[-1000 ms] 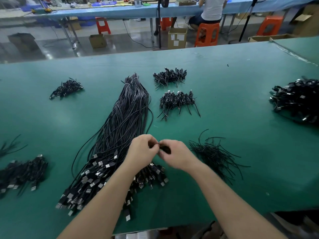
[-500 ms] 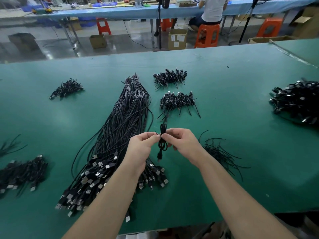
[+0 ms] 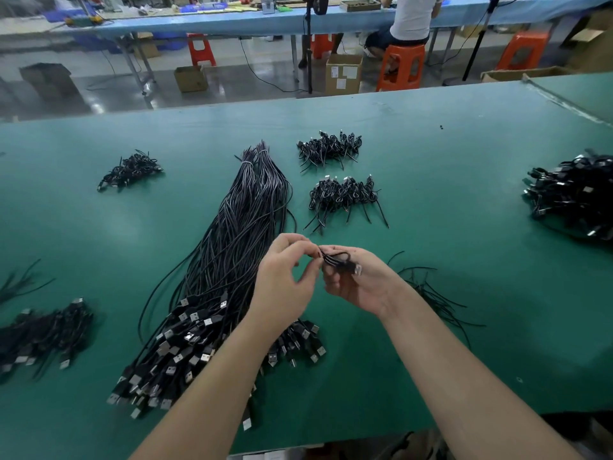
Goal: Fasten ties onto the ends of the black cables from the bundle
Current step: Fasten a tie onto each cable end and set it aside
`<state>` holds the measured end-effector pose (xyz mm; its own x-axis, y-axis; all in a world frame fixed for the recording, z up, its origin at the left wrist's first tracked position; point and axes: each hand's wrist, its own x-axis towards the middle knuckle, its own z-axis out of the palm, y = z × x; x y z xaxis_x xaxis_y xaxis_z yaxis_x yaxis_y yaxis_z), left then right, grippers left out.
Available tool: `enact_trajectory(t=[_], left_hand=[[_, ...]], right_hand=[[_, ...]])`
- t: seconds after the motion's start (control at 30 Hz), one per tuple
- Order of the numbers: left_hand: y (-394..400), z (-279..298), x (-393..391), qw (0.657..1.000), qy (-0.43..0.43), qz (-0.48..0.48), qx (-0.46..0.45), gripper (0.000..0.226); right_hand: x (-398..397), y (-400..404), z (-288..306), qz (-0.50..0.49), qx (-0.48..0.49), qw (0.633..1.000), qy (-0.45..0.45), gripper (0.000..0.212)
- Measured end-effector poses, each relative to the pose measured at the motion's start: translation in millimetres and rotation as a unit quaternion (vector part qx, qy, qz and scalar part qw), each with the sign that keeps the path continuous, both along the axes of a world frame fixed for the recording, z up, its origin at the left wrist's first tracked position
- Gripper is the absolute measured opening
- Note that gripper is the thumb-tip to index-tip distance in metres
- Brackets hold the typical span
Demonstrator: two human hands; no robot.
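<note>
A long bundle of black cables (image 3: 238,234) lies on the green table (image 3: 464,200), its USB plugs fanned out toward me. Above its near end, both hands hold one small coiled black cable (image 3: 338,260). My right hand (image 3: 361,283) is palm up with the coil across its fingers, a silver plug at its right end. My left hand (image 3: 285,280) pinches the coil's left end between thumb and fingertips. Loose black ties (image 3: 434,293) lie on the table just right of my right wrist.
Piles of tied coils lie at the back middle (image 3: 328,147), below it (image 3: 345,194), at the back left (image 3: 131,169), the near left (image 3: 43,333) and the far right (image 3: 574,194). A person sits at a blue table (image 3: 411,18) beyond.
The coil hung upright between both hands half a second ago; now it lies sideways across my right palm. Both hands have moved slightly to the right.
</note>
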<state>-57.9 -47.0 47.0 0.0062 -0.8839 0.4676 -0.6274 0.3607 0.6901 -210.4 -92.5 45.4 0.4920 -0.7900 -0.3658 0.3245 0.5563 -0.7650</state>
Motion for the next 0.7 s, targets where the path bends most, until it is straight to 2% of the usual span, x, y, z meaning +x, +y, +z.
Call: enact_trajectory(t=[0.1,0.2,0.27,0.37,0.53,0.7], left_hand=[[-4.8,-2.1,6.0,0.983,0.125,0.058,0.124,0.009],[-6.6,-2.8,13.0,0.929,0.277,0.057,0.238,0.011],[-4.4,-0.8,12.2,0.908,0.308,0.029,0.282,0.011],[-1.7,1.4,8.9,0.877,0.365,0.007,0.313,0.017],[1.5,1.1,6.4,0.865,0.371,0.027,0.336,0.014],[0.0,-2.6,4.0,0.881,0.355,0.040,0.310,0.010]], right_hand=[[-2.5,1.7,-1.5,-0.019,-0.087,0.992,0.093,0.018],[-5.1,4.4,-4.1,-0.017,-0.222,0.953,0.205,0.027],[-4.5,5.2,-4.1,-0.011,-0.271,0.933,0.238,0.023],[-3.6,5.0,-3.5,-0.028,-0.287,0.927,0.239,0.021],[-1.3,6.6,-5.9,-0.044,-0.294,0.922,0.247,0.022],[-2.8,6.4,-5.5,-0.038,-0.299,0.911,0.280,0.020]])
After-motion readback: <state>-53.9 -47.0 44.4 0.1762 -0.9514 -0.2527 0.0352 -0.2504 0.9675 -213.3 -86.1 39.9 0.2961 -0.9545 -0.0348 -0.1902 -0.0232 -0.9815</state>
